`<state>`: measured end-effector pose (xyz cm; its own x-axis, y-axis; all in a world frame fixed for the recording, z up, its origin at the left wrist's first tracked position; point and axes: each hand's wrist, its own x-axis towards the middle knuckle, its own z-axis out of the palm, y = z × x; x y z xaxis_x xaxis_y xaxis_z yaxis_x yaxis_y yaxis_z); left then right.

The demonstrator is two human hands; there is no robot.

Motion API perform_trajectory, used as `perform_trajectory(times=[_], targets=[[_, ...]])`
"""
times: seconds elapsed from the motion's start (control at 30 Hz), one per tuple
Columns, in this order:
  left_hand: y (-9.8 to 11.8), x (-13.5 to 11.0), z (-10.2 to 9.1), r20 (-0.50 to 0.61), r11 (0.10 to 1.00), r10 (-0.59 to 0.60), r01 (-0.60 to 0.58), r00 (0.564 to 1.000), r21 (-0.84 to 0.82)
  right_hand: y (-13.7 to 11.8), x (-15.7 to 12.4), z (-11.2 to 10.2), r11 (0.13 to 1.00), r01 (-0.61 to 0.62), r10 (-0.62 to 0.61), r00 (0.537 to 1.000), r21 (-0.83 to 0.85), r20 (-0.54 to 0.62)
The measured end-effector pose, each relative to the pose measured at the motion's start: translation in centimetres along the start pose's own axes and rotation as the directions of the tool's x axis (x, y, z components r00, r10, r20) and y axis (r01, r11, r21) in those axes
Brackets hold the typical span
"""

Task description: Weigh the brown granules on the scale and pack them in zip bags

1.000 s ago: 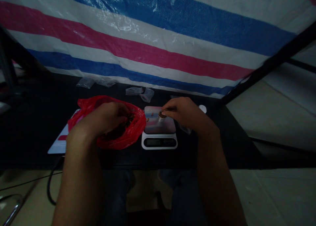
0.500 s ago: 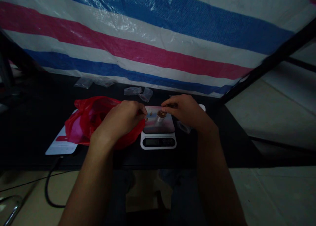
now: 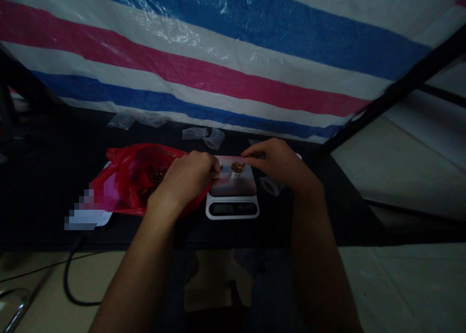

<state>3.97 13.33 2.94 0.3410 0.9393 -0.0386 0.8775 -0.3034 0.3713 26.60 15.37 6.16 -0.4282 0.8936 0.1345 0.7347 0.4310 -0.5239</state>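
Observation:
A white digital kitchen scale (image 3: pixel 233 207) stands in front of me on the black table. On its metal plate is a small cup (image 3: pixel 236 174) filled with brown pieces, too small to name. My left hand (image 3: pixel 191 175) reaches over the red plastic bag (image 3: pixel 127 165), fingers pinched at the plate's left edge. Beside those fingertips lies a tiny loose brown piece (image 3: pixel 222 167). My right hand (image 3: pixel 276 160) is closed, with thumb and fingertips just right of the cup's rim; what it holds is hidden. More dark brown pieces (image 3: pixel 157 176) show inside the open bag.
Several clear plastic bags lie about, among them one small bag (image 3: pixel 214 139) behind the scale and another bag (image 3: pixel 270 186) under my right wrist. A white flat device (image 3: pixel 105 219) with a black cable (image 3: pixel 67 274) sits left. A striped tarp (image 3: pixel 218 71) hangs behind the table.
My left hand has shifted slightly right onto the plate's edge, where a loose piece lay. The red bag's opening shows more of its contents. My right hand has moved slightly away from the cup.

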Motion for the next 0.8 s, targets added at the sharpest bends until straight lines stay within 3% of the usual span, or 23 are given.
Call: perform_trajectory(times=[0.13,0.37,0.57,0.8], targets=[[-0.1,0.1,0.0,-0.007,1.0,-0.003,0.003,1.0,-0.006,0.0,0.0,-0.1,1.0,-0.007,0.007,1.0,0.018,0.001],[0.1,1.0,0.4,-0.198,0.998,-0.014,0.002,0.98,-0.061,0.5,0.0,-0.3,0.999,-0.016,0.017,1.0,0.043,-0.01],[0.8,1.8,1.6,-0.185,0.999,-0.006,0.0,0.983,-0.034,0.4,0.0,-0.4,0.999,-0.02,0.021,1.0,0.026,-0.018],[1.0,1.9,1.8,-0.135,0.993,0.021,-0.037,0.991,-0.115,-0.2,0.3,0.3,0.999,0.017,-0.017,1.0,0.03,-0.023]])
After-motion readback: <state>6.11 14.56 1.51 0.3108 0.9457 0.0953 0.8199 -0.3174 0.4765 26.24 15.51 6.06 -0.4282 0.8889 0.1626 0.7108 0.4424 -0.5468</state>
